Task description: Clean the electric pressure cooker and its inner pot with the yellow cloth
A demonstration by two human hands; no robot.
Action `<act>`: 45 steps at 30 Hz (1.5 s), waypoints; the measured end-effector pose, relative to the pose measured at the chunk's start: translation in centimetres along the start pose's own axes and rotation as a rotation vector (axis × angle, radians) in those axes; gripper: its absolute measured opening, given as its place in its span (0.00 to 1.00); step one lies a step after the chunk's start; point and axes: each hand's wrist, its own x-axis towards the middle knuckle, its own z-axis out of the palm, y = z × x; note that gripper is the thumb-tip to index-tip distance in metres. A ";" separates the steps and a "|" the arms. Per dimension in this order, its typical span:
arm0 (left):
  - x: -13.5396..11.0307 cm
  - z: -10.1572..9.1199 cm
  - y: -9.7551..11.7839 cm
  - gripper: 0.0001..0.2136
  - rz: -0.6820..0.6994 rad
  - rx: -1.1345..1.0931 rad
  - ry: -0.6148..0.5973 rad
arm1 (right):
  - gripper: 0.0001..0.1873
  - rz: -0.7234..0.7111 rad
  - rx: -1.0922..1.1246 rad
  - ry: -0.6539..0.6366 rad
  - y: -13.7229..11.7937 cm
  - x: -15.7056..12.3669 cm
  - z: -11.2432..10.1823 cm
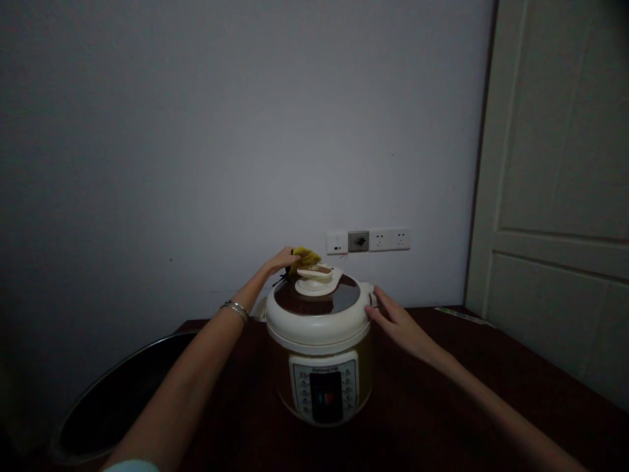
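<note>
An electric pressure cooker [319, 354] with a cream body, dark brown lid top and a front control panel stands on a dark wooden table [442, 406]. My left hand [282, 260] reaches over the far side of the lid, closed on a yellow cloth [305, 256] pressed beside the cream lid handle [317, 280]. A silver bracelet sits on that wrist. My right hand [396, 319] rests with fingers stretched out against the right edge of the lid rim, holding nothing.
A large dark round pan [122, 393] sits at the table's left edge. A strip of wall sockets [368, 240] is behind the cooker. A cream door [560, 196] stands at the right. A thin pale object [462, 316] lies at the table's far right.
</note>
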 end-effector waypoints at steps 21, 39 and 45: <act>-7.9 -1.4 -0.1 0.15 -0.029 0.198 -0.313 | 0.46 -0.042 -0.083 0.011 0.7 -0.8 1.2; -19.3 7.5 8.1 0.24 0.179 0.337 -0.186 | 0.43 0.024 0.028 0.029 -0.4 -0.5 0.8; -20.7 12.3 8.9 0.23 0.335 0.276 -0.372 | 0.40 0.061 0.088 0.104 -1.2 -0.7 -0.2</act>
